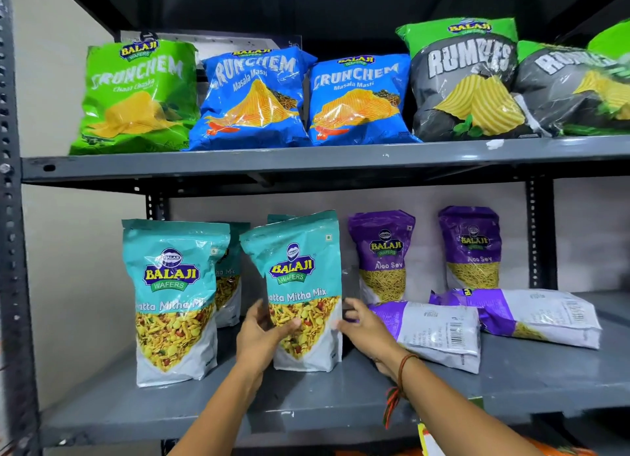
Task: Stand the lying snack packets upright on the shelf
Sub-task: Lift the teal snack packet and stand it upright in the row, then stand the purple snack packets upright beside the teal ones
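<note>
Now, lower shelf (306, 408): grey metal, bearing every packet below.
Lying Aloo Sev packets (439, 336): two, flat at the right.
Khatta Mitha Mix packet (303, 285): upright, centre.
Left hand (259, 336): thumb on its front.
Right hand (364, 326): fingers spread, at its right edge.
</note>
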A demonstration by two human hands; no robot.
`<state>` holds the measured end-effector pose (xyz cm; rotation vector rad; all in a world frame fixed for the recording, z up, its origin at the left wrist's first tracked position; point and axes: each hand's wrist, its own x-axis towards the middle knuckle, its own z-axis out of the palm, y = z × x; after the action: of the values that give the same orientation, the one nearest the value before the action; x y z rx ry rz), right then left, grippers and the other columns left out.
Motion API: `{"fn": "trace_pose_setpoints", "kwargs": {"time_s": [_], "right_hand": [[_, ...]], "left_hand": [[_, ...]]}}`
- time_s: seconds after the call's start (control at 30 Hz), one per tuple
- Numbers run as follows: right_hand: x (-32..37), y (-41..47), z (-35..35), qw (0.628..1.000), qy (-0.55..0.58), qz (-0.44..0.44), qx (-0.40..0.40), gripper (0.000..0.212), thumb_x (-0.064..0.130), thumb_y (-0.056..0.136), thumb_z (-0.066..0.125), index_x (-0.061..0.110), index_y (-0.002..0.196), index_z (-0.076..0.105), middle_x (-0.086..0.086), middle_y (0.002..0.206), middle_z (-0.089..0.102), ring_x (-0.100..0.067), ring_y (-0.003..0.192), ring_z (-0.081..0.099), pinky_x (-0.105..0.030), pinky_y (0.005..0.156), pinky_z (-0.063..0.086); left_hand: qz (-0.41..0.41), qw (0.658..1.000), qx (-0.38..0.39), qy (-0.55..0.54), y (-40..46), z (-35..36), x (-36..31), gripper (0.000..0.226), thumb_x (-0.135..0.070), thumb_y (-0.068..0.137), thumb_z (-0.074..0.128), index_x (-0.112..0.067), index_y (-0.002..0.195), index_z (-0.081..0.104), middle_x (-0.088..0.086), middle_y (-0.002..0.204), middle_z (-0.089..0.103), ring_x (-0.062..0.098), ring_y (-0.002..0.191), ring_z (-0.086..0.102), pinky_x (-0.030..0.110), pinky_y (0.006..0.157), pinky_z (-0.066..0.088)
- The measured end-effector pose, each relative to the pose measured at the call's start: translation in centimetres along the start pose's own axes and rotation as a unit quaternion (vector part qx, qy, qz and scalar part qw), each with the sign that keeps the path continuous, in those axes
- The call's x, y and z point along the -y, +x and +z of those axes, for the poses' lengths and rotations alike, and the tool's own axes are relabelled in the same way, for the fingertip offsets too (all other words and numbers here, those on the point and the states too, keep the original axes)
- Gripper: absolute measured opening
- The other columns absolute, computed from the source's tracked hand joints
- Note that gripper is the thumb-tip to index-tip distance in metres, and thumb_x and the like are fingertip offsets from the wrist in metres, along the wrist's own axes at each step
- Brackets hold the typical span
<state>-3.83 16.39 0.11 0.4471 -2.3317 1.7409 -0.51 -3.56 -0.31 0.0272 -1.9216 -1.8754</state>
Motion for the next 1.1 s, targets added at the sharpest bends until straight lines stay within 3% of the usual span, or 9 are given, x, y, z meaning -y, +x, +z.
{"fn": "trace_pose_setpoints", "kwargs": {"time_s": [0.13,0.27,0.37,0.47,0.57,0.7,0.8,0.97,1.1], "right_hand": [[2.4,-2.2,-2.9,0.995,0.009,-0.052,-0.082,0.044,0.02,0.091,0.063,0.015,0.134,0.053,-0.009,0.12,0.063,-0.015,0.101,0.06,-0.01,0.074,0.045],[5.3,-2.9,-7.5,0.982,-0.008,-0.104,-0.157,0.034,0.016,0.091,0.061,0.012,0.125,0.06,-0.01,0.111,0.066,-0.019,0.099,0.064,-0.013,0.078,0.047],[5.8,-2.3,-11.9,0.972,-0.036,-0.107,-0.206,0.03,0.016,0.09,0.062,0.011,0.119,0.064,-0.004,0.098,0.065,-0.014,0.086,0.062,-0.003,0.067,0.045],[4.1,-1.0,-15.9,0.97,-0.075,-0.064,-0.221,0.03,0.02,0.089,0.063,0.011,0.118,0.066,-0.003,0.095,0.066,-0.016,0.083,0.058,-0.022,0.076,0.045],[0.7,1.0,-18.6,0.974,-0.157,-0.012,-0.163,0.027,0.019,0.094,0.056,0.003,0.112,0.069,-0.016,0.114,0.07,-0.03,0.107,0.063,-0.032,0.092,0.046],[-2.9,4.7,-20.7,0.955,-0.294,0.044,-0.001,0.033,0.028,0.101,0.041,0.013,0.11,0.068,-0.013,0.123,0.065,-0.02,0.098,0.058,-0.024,0.076,0.043],[-2.9,7.6,-20.8,0.9,-0.419,0.056,0.11,0.037,0.039,0.101,0.032,0.023,0.095,0.065,-0.012,0.136,0.059,-0.02,0.109,0.057,-0.022,0.085,0.042],[-3.4,11.2,-18.2,0.846,-0.447,0.062,0.283,0.068,0.056,0.099,0.022,0.017,0.154,0.024,-0.003,0.164,0.016,-0.018,0.151,0.018,-0.034,0.124,0.01],[-4.3,11.6,-17.4,0.901,-0.307,0.091,0.292,0.07,0.059,0.096,0.033,0.02,0.153,0.027,-0.001,0.161,0.026,-0.021,0.148,0.028,-0.034,0.121,0.016]], "left_hand": [[0.176,0.948,-0.235,0.123,-3.8,2.7,-4.4,0.07,-0.029,0.071,0.084,-0.021,0.133,0.052,0.006,0.131,0.057,0.026,0.115,0.061,0.043,0.095,0.05],[0.226,0.953,-0.194,0.057,-5.8,7.5,-8.0,0.046,-0.024,0.075,0.08,-0.018,0.117,0.062,-0.001,0.108,0.06,0.026,0.102,0.062,0.044,0.088,0.052],[0.137,0.979,-0.15,-0.025,-6.2,12.0,-8.4,0.046,-0.023,0.074,0.082,-0.014,0.115,0.065,0.003,0.102,0.064,0.028,0.097,0.067,0.028,0.08,0.053],[-0.053,0.975,-0.1,-0.192,-5.8,16.5,-6.1,0.053,-0.011,0.076,0.081,0.004,0.123,0.06,0.025,0.122,0.066,0.033,0.109,0.066,0.027,0.091,0.052],[-0.203,0.95,-0.027,-0.235,-5.9,19.2,-2.7,0.06,-0.01,0.079,0.078,0.012,0.13,0.056,0.029,0.131,0.061,0.034,0.114,0.063,0.048,0.101,0.049],[-0.238,0.936,-0.08,-0.247,-6.0,22.6,0.4,0.063,-0.004,0.062,0.083,0.02,0.116,0.06,0.025,0.104,0.066,0.028,0.09,0.059,0.04,0.074,0.047],[-0.266,0.926,-0.081,-0.256,-5.2,24.7,0.7,0.044,0.001,0.08,0.07,0.015,0.12,0.06,0.03,0.108,0.064,0.032,0.096,0.06,0.046,0.08,0.051],[-0.261,0.915,-0.111,-0.288,-4.5,27.2,1.2,0.022,0.006,0.087,0.058,-0.002,0.108,0.056,0.02,0.089,0.057,0.027,0.077,0.053,0.039,0.075,0.042],[-0.249,0.917,-0.121,-0.288,-4.4,27.4,0.8,0.028,0.012,0.09,0.039,0.001,0.108,0.057,0.024,0.096,0.061,0.029,0.071,0.059,0.037,0.068,0.05]]}}
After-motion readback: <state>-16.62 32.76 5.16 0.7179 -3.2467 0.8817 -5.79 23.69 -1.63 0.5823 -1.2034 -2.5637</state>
